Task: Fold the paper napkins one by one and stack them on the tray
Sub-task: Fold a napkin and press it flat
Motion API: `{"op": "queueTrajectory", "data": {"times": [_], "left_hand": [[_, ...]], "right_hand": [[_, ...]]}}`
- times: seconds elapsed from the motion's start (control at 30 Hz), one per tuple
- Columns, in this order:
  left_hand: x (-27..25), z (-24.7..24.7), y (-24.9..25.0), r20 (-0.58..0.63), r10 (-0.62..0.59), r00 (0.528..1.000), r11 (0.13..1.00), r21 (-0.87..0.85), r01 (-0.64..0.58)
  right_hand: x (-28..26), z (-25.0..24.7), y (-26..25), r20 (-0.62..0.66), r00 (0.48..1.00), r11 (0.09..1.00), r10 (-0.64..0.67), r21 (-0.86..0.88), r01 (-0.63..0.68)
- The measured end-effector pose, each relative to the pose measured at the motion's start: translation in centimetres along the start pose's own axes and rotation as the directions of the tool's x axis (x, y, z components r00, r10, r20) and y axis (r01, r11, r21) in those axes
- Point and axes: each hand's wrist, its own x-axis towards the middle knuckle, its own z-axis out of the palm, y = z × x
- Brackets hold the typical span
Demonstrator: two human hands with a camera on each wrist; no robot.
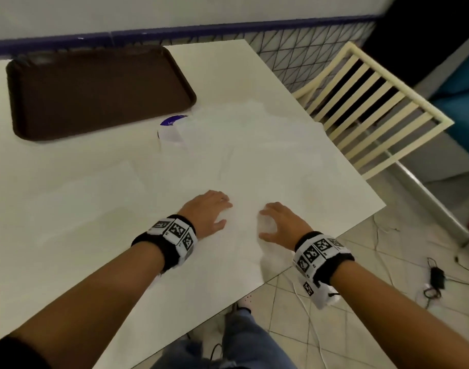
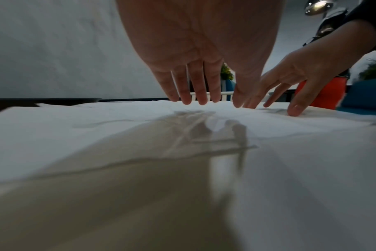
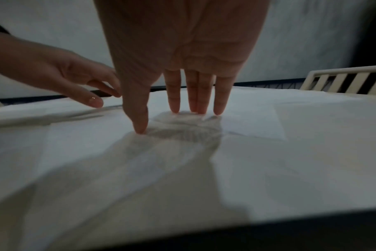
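Head view steeply down over table (image 1: 68, 195); wrist views low, close, forward, sharing both hands.

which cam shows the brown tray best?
Head view: the dark brown plastic tray sits whole at the table's far left, nothing on it. Left wrist catches only a thin dark strip of it at the far edge; in the right wrist view it cannot be made out.

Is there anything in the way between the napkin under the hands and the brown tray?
Nothing blocks it. The left hand and right hand touch a napkin near the table's front edge. The tray sits far left. A purple-printed wrapper lies flat beside the tray's near corner.
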Motion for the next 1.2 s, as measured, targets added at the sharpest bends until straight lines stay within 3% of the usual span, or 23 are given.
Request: {"op": "queueTrajectory", "data": {"times": [0.13,0.4,0.5,0.67,0.93,1.1,1.2], "left_hand": [[1.9,0.6,1.6,0.086,0.035,0.996,0.998,0.04,-0.039],[2.8,0.6,2.1,0.116,-0.017,0.993,0.997,0.079,0.008],[3.3,0.1,2.1,0.115,-0.036,0.993,0.998,0.059,0.029],[4.2,-1.4,2.3,0.166,-0.058,0.985,0.998,-0.026,0.063],[5.0,-3.2,2.4,0.056,-0.054,0.997,0.98,-0.188,0.064],[5.0,-3.5,2.1,0.067,-0.106,0.992,0.949,-0.291,0.121],[4.7,-3.0,1.8,0.139,-0.123,0.983,0.939,-0.303,0.16]], "right_hand": [[0.0,0.4,0.9,-0.051,0.998,0.999,-0.024,0.022,0.026],[0.7,0.2,1.4,-0.112,0.987,0.993,-0.115,0.011,0.117],[0.9,0.1,2.1,-0.153,0.979,0.988,-0.137,0.053,0.146],[1.1,-0.6,2.1,-0.116,0.987,0.993,-0.115,0.026,0.118],[2.0,-2.8,1.9,-0.267,0.953,0.989,-0.147,-0.023,0.146],[2.5,-4.5,1.9,-0.179,0.972,0.987,-0.153,0.019,0.159],[2.7,-4.1,2.4,-0.121,0.982,0.979,-0.142,0.131,0.157]]}}
